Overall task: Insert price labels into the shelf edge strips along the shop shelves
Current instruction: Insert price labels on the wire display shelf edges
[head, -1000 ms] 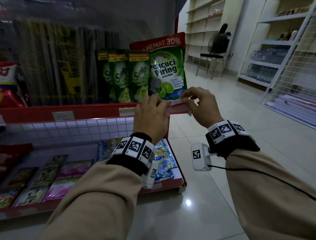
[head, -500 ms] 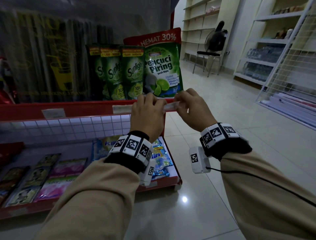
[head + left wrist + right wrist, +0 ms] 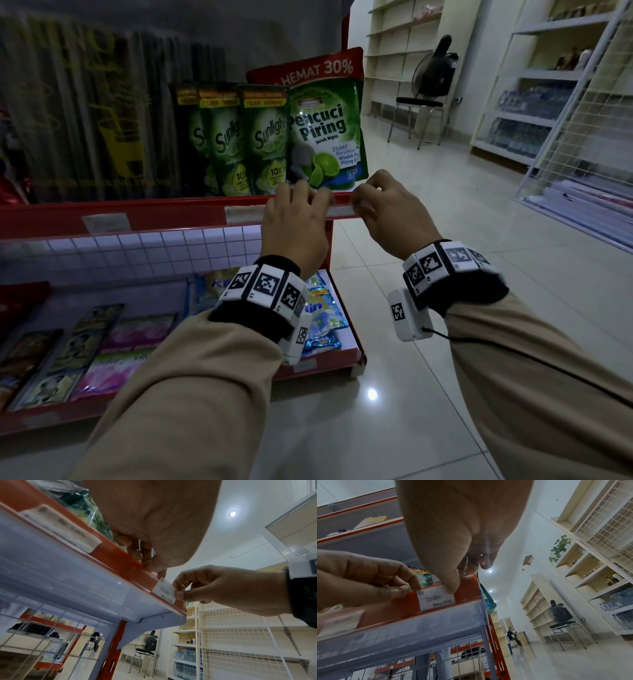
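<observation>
Hands lower now: 1 label (image 3: 435, 599), 2 hands.

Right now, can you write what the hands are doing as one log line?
step: fitting label | right hand: pinches price label | left hand: pinches shelf strip | label: at strip's right end

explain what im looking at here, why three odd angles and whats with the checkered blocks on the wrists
No machine here: a person is working with bare hands, wearing three cameras. The head view looks down at both hands; the other two look up from under each wrist, which is why they seem odd. The checkered wristbands appear to be tracking markers. The left hand grips the red shelf edge strip with curled fingers. The right hand pinches a white price label reading "Rp 20.000" against that strip, near its right end. Green dish soap pouches stand on the shelf above.
</observation>
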Action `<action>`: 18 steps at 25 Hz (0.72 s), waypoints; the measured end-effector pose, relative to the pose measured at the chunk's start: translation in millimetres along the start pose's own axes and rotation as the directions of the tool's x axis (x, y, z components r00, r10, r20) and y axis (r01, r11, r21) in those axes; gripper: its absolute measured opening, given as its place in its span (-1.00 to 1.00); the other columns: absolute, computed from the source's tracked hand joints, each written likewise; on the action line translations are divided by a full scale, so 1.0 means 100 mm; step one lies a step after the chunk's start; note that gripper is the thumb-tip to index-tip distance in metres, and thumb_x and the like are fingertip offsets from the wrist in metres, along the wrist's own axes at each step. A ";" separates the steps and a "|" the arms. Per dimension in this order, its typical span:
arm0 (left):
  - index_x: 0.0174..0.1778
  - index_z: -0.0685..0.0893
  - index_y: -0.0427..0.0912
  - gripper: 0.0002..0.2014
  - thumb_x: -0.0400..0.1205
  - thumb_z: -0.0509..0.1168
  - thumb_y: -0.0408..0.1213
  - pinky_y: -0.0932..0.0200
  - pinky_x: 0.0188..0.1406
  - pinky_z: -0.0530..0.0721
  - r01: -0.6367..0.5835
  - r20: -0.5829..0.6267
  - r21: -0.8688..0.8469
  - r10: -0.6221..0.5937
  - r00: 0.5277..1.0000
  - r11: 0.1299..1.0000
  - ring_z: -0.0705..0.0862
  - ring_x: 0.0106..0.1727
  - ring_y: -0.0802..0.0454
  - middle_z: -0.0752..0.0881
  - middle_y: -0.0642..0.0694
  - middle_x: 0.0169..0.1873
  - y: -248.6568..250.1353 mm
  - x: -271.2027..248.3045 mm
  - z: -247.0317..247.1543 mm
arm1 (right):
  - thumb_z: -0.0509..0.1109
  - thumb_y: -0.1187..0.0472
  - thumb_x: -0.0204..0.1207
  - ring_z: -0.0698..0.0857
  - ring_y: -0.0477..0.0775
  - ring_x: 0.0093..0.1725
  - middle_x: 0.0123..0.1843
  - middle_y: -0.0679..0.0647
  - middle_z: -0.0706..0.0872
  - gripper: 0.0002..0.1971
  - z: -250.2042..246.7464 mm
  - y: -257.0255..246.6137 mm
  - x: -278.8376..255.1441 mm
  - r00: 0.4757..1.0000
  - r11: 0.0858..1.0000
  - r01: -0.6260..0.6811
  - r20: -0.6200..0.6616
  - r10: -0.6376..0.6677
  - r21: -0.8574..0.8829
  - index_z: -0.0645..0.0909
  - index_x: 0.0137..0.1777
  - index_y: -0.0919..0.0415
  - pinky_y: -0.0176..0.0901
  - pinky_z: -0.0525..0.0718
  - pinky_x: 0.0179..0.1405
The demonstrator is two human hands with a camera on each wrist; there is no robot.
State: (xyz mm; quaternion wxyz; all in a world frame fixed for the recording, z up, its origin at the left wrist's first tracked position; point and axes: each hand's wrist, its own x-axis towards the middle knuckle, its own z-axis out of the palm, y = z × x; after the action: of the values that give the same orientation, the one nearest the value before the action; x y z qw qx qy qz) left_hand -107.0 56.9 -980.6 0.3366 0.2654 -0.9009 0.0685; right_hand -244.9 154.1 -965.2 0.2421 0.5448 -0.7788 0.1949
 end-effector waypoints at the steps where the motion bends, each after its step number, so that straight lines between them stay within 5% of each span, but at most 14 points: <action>1: 0.29 0.47 -0.06 -0.60 0.54 0.11 -0.39 0.00 0.01 0.36 0.002 0.006 0.000 -0.002 1.000 1.000 0.40 0.17 -0.19 0.50 -0.16 0.15 0.00 0.00 0.00 | 0.31 0.21 0.59 0.60 0.20 0.03 0.19 0.15 0.54 -0.81 0.00 0.00 0.00 1.000 1.000 -0.004 0.002 0.004 -0.001 0.60 0.17 0.17 -0.01 0.63 -0.17; 9: 0.33 0.50 -0.05 -0.56 0.52 0.16 -0.40 -0.03 0.14 0.39 0.034 0.072 -0.013 -0.033 0.997 0.999 0.38 0.25 -0.18 0.49 -0.14 0.22 0.01 0.03 -0.04 | 0.27 0.23 0.59 0.61 0.19 -0.06 0.19 0.15 0.55 -0.82 -0.03 0.01 0.01 1.000 1.000 0.007 0.015 -0.007 0.025 0.57 0.15 0.16 -0.13 0.49 -0.23; 18: 0.28 0.53 -0.10 -0.56 0.48 0.16 -0.46 0.04 0.06 0.42 -0.020 0.022 -0.079 0.021 1.000 0.997 0.41 0.19 -0.15 0.53 -0.13 0.16 -0.07 0.00 -0.05 | 0.30 0.25 0.57 0.50 0.03 -0.03 0.15 0.11 0.59 -0.79 -0.05 0.06 -0.06 0.997 0.992 0.011 -0.082 0.000 0.127 0.57 0.18 0.16 -0.04 0.59 -0.14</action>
State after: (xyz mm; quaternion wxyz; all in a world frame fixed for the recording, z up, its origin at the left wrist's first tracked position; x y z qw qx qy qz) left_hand -100.6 52.4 -977.5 0.3358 0.2434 -0.9093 0.0334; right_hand -247.8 163.4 -965.0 0.2391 0.5529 -0.7527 0.2659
